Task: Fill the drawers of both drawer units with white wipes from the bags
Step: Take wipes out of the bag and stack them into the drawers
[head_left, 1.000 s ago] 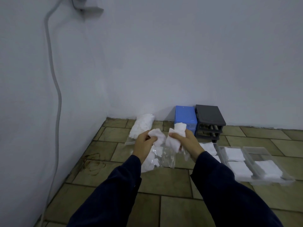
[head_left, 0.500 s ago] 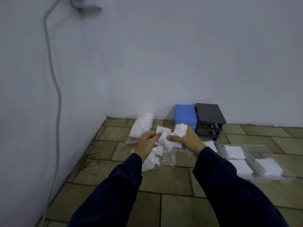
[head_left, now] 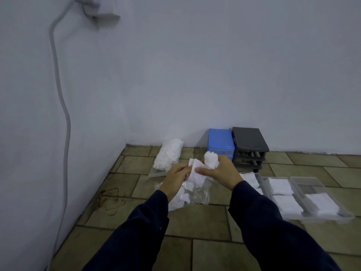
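Note:
My left hand point(head_left: 176, 178) and my right hand point(head_left: 221, 172) are together above the floor, both pinching a flat white wipe point(head_left: 196, 173). My right hand also grips a bunched wad of wipes point(head_left: 211, 160) in its fingers. Under my hands lies an open clear bag point(head_left: 195, 194) with a few wipes in it. A full bag of wipes point(head_left: 168, 156) lies further back by the wall. The blue drawer unit point(head_left: 220, 142) and the dark grey drawer unit point(head_left: 250, 146) stand against the wall. Clear drawers point(head_left: 304, 190) holding folded wipes point(head_left: 280, 185) lie on the floor to the right.
The floor is tiled point(head_left: 195, 220), with the corner of two white walls at the left. A grey conduit point(head_left: 58, 79) runs down the left wall. The grey unit's slots stand without drawers.
My hands have come together: the left hand's crumpled wipe is now spread flat between both hands. The right hand's wad has stayed in its grip.

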